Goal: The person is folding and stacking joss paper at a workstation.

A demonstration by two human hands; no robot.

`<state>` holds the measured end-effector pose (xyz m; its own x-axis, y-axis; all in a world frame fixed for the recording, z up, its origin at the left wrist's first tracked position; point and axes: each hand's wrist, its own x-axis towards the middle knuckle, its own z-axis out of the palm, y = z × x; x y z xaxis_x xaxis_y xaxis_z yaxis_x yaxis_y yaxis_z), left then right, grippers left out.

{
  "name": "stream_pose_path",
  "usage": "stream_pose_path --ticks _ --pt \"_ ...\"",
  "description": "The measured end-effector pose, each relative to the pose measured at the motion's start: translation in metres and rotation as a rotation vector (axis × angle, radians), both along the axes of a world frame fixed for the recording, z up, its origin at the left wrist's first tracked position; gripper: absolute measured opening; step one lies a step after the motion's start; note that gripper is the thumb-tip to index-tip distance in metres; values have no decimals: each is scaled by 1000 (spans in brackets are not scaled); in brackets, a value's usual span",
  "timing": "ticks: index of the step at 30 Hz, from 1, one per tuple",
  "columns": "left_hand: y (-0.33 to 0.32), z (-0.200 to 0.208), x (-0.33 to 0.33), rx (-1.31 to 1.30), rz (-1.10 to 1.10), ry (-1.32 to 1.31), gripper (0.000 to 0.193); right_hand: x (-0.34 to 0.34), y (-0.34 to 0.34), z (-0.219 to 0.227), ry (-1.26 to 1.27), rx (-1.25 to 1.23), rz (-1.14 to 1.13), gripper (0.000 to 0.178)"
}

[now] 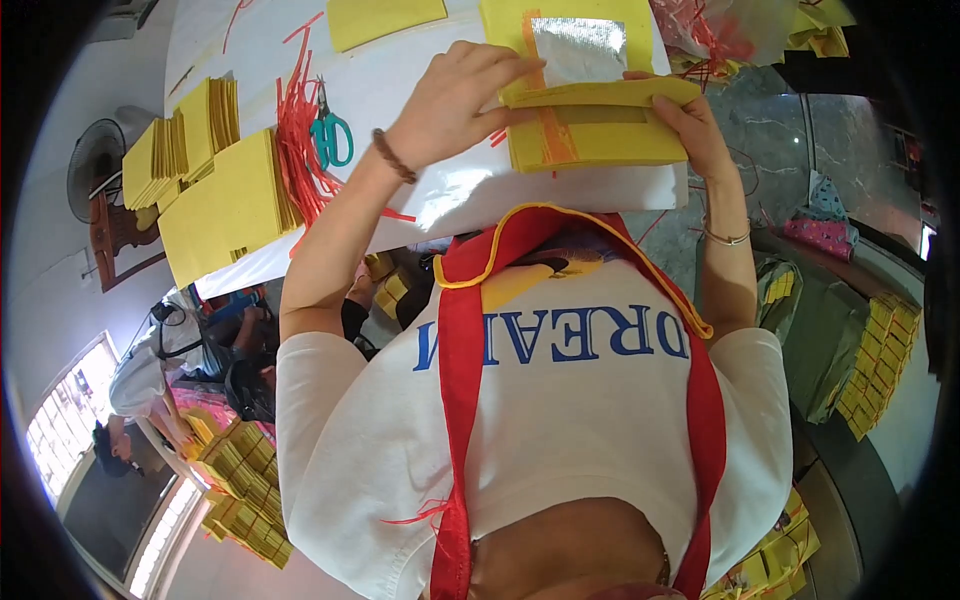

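While your right hand (702, 135) grasps the right end of a raised yellow flap (610, 94), thumb on its near side and fingers behind it, your left hand (450, 100) is at the flap's left end with its fingers extended. You cannot tell from here whether those left fingers pinch the flap or only touch it. Your yellow paper (625, 148) lies at the right-hand near corner of the white table (370, 75), close to the near edge, with an orange band (558, 143) running across it toward you. Just beyond the flap, you have a silver foil sheet (590, 48) lying on yellow paper.

To the left of your left forearm are teal-handled scissors (333, 140), beside a loose bundle of red strips (296, 130) that spreads toward the table's near edge. Yellow stacks (222, 215) fill the near left corner and continue along the left edge; another yellow pad (385, 22) sits at the far edge. Past the right edge, you can see a clear plastic bag (740, 30). Down to your left, another person (140, 380) reaches toward piled yellow bundles (240, 475).
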<state>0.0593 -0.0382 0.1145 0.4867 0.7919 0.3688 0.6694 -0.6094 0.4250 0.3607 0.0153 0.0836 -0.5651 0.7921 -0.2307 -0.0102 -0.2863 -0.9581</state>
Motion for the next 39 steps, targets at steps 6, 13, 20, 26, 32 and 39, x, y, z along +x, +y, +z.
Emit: stream_pose_path --ticks 6,13,20,26,32,39 --pt "-13 -3 10 172 101 144 48 -2 3 18 -283 807 34 41" --pt "-34 20 13 228 -1 172 42 2 -4 43 -685 1213 253 37" --pt "-34 8 9 30 -84 4 35 2 -15 50 -722 1173 320 33" --pt "-24 3 13 -46 -101 -61 34 5 -10 47 -625 974 367 34" --pt "-14 1 9 -218 -105 -103 30 4 -4 50 -620 855 414 34" --pt "-11 7 23 -561 216 -387 20 0 -1 32 -466 434 118 26"
